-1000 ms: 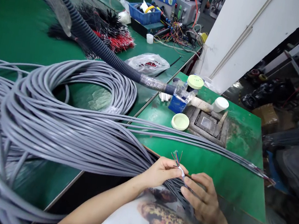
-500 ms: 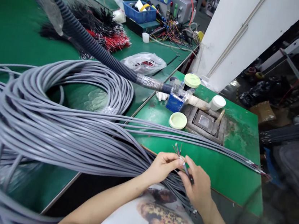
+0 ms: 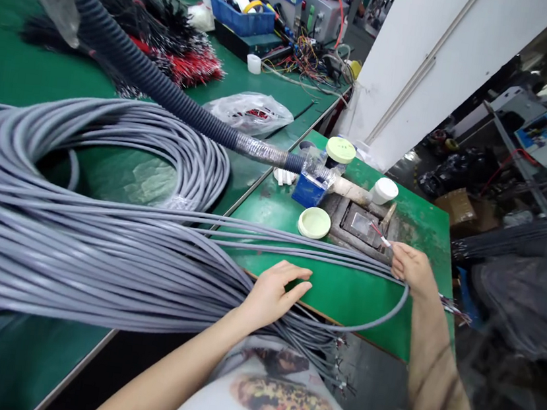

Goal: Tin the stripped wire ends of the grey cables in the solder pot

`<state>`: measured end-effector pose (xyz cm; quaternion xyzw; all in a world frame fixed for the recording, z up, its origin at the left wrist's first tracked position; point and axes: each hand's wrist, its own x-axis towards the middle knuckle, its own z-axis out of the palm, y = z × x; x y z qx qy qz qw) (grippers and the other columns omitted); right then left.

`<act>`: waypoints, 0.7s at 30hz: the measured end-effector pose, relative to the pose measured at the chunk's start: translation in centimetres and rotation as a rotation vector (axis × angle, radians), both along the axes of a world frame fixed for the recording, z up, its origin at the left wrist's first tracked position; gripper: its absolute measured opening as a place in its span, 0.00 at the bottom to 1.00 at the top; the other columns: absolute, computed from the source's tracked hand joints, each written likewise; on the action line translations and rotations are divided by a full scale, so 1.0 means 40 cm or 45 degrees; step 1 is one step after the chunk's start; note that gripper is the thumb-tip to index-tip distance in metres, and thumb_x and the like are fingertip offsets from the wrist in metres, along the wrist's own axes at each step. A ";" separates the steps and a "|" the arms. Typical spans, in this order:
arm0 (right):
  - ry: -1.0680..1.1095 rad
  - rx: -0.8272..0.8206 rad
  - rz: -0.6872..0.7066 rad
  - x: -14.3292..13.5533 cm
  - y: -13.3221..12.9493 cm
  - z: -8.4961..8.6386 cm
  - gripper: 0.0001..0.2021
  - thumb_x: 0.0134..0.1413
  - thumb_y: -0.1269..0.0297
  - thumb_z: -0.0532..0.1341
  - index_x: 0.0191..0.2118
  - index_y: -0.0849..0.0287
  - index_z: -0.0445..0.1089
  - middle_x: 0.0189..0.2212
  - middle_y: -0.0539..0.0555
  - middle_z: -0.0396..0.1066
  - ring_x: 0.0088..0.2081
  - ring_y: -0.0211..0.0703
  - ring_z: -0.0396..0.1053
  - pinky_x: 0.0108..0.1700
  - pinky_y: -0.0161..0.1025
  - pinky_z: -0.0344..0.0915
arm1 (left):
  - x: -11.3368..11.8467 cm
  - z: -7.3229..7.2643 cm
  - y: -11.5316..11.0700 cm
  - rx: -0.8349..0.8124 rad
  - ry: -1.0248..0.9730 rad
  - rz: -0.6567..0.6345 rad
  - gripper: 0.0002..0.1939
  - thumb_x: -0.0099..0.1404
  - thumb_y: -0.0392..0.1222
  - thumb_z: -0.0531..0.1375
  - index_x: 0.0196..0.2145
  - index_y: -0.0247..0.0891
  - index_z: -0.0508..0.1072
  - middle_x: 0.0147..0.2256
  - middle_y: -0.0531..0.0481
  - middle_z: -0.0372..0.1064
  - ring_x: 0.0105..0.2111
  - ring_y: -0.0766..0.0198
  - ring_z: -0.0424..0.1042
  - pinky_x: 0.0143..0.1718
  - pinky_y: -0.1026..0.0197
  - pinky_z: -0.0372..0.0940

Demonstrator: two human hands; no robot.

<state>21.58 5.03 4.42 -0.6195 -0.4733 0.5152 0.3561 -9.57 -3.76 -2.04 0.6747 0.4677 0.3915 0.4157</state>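
Note:
My right hand pinches the end of a grey cable, which loops back under the hand toward the bundle. Thin coloured wires stick out of that cable end, over the metal square of a solder pot. My left hand hovers by the front edge of the green table, fingers apart, with nothing in it. Under it runs a large bundle of grey cables. More cable ends with bare coloured wires hang below the table edge.
A ribbed hose crosses above the bench to a blue box near the pot. Around it stand an open pale tub, a yellow-lidded jar and a white cup. A white pillar rises behind.
My right hand has carried the cable end away from my left hand, forward and right to the pot. My left hand has let go and opened. The view has shifted slightly.

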 end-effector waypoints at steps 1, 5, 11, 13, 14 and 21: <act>-0.016 -0.037 0.026 0.011 0.014 0.001 0.19 0.51 0.52 0.64 0.41 0.63 0.70 0.12 0.39 0.48 0.12 0.27 0.44 0.15 0.30 0.45 | -0.001 -0.009 0.002 0.013 0.029 -0.001 0.13 0.66 0.44 0.57 0.44 0.38 0.75 0.41 0.45 0.75 0.41 0.59 0.71 0.46 0.56 0.65; -0.087 -0.144 0.155 0.010 0.049 0.011 0.19 0.51 0.51 0.64 0.41 0.63 0.70 0.11 0.38 0.47 0.12 0.27 0.44 0.15 0.30 0.47 | 0.000 -0.033 0.010 0.050 0.077 -0.002 0.12 0.67 0.45 0.57 0.44 0.38 0.74 0.41 0.46 0.76 0.41 0.59 0.71 0.45 0.56 0.66; -0.108 -0.149 0.448 -0.087 0.089 0.036 0.18 0.55 0.52 0.61 0.42 0.62 0.69 0.13 0.39 0.47 0.14 0.28 0.45 0.17 0.30 0.49 | -0.001 -0.038 0.020 0.104 0.108 -0.020 0.12 0.67 0.44 0.57 0.44 0.39 0.74 0.42 0.47 0.76 0.41 0.60 0.71 0.45 0.56 0.65; -0.152 -0.158 0.569 -0.126 0.107 0.036 0.18 0.56 0.51 0.60 0.41 0.62 0.70 0.13 0.40 0.46 0.14 0.28 0.45 0.16 0.30 0.49 | -0.002 -0.037 0.021 0.116 0.096 -0.028 0.11 0.67 0.44 0.57 0.44 0.39 0.74 0.42 0.47 0.76 0.41 0.60 0.71 0.45 0.56 0.65; -0.186 -0.159 0.628 -0.145 0.117 0.034 0.18 0.56 0.51 0.59 0.41 0.62 0.70 0.13 0.40 0.46 0.14 0.28 0.45 0.16 0.30 0.48 | -0.002 -0.037 0.021 0.118 0.094 -0.031 0.11 0.67 0.44 0.57 0.44 0.39 0.74 0.41 0.47 0.76 0.41 0.60 0.71 0.45 0.56 0.66; -0.405 -0.139 0.842 -0.234 0.167 0.019 0.17 0.57 0.52 0.57 0.35 0.62 0.70 0.13 0.41 0.51 0.13 0.29 0.48 0.15 0.30 0.47 | -0.002 -0.033 0.025 0.135 0.083 -0.021 0.12 0.67 0.43 0.57 0.44 0.38 0.74 0.41 0.46 0.76 0.40 0.59 0.71 0.44 0.56 0.66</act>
